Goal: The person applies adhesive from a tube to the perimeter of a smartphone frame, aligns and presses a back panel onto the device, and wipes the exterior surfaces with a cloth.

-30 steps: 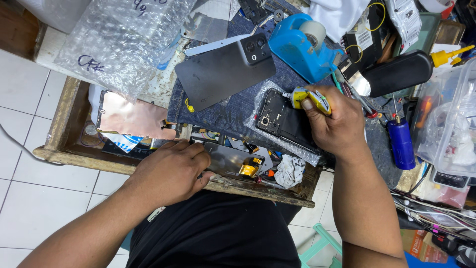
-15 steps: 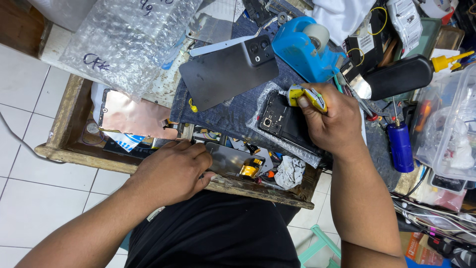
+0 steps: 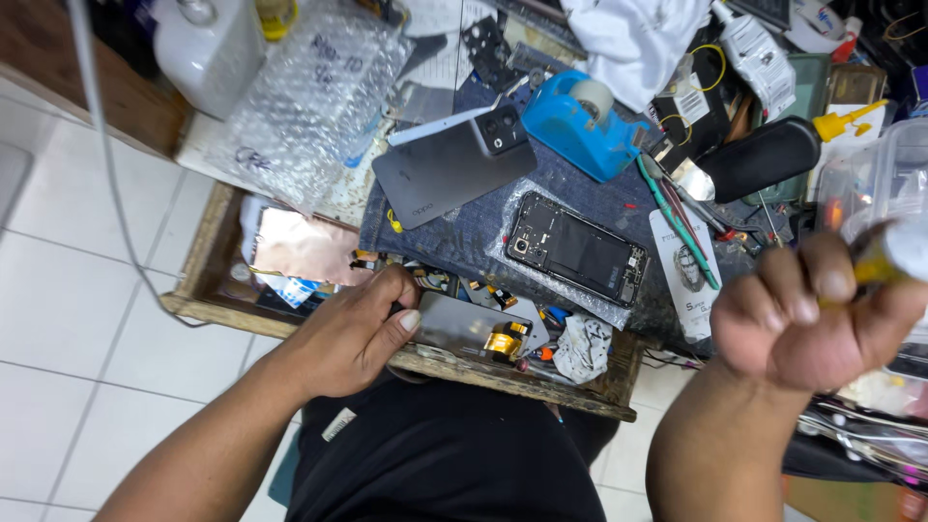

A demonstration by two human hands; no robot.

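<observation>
My left hand (image 3: 353, 333) rests at the front edge of the wooden bench and grips a flat grey panel (image 3: 462, 324) with a gold flex strip on it. My right hand (image 3: 807, 309) is raised at the right, close to the camera, closed around a small yellow and white tube (image 3: 894, 253). An opened black phone (image 3: 577, 247), its inside facing up, lies on a clear plastic sheet on the dark blue mat (image 3: 464, 232) between the hands. A grey phone back cover (image 3: 449, 164) lies further back on the mat.
A blue tape dispenser (image 3: 580, 121) stands behind the phone. Bubble wrap (image 3: 314, 97) and a white bottle (image 3: 208, 43) lie at the back left, a black case (image 3: 759, 157) and a clear plastic box (image 3: 875, 179) at the right. The wooden tray edge (image 3: 208, 256) holds several small parts.
My right hand has lifted off the opened phone and swung right and toward the camera with the tube. The left hand stays at the front edge on the grey panel.
</observation>
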